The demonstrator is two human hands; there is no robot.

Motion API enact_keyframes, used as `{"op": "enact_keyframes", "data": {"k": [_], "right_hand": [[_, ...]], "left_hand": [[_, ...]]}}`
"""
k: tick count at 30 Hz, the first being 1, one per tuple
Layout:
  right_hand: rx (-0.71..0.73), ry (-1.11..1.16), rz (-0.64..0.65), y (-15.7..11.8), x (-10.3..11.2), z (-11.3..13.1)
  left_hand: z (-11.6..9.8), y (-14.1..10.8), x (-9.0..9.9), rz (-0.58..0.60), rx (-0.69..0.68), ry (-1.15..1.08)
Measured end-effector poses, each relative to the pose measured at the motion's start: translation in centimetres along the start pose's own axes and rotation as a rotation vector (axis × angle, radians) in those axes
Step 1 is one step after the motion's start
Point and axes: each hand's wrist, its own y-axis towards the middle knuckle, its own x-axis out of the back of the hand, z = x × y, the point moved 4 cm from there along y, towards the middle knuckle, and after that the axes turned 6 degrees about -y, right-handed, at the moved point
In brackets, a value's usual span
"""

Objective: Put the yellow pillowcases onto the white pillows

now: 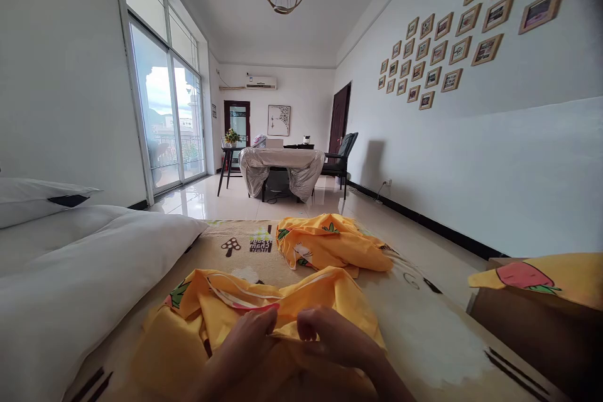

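A yellow printed cloth (348, 295) with a white-edged opening lies bunched at the bottom middle. My left hand (245, 342) grips its near edge with closed fingers, just left of the middle. Close beside it, my right hand (332, 336) is closed on the same edge, thumb and fingers pinched together. Beyond the hands, a second yellow cloth (336, 245) with leaf prints rests crumpled on the beige patterned blanket (240, 242). Folds hide part of the cloth between the hands.
White pillows (117, 264) fill the left side. At the right, another yellow cloth (560, 276) with a pink print hangs over a brown box (518, 326). Farther back stand a plastic-covered table (282, 160) and a black chair (342, 154).
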Motion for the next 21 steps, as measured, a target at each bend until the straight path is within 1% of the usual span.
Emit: {"op": "enact_keyframes", "data": {"k": [2,5,7,11,13,16,18,21], "right_hand": [[-0.012,0.011,0.011,0.0,0.1,-0.3],[0.013,0.033,-0.058,0.2,0.2,-0.2],[0.043,0.041,-0.089,0.4,-0.1,0.1],[0.119,0.006,0.015,0.9,-1.5,1.1],[0.135,-0.051,0.037,1.0,-2.0,1.3],[0.151,-0.093,0.024,1.0,-2.1,1.4],[0.164,-0.078,0.011,0.9,-2.0,1.6],[0.19,-0.078,0.014,1.0,-2.1,1.9]], "left_hand": [[0.0,0.1,0.2,-0.006,0.019,0.008],[0.2,-0.1,0.4,0.006,0.047,0.014],[0.4,-0.2,0.3,0.037,0.061,0.026],[0.7,-0.4,0.1,0.149,0.095,0.008],[0.5,-0.4,0.1,0.181,0.091,-0.043],[0.3,-0.3,0.5,0.147,0.098,-0.084],[0.2,-0.3,0.8,0.119,0.102,-0.055],[0.2,-0.5,1.2,0.123,0.087,0.015]]}}
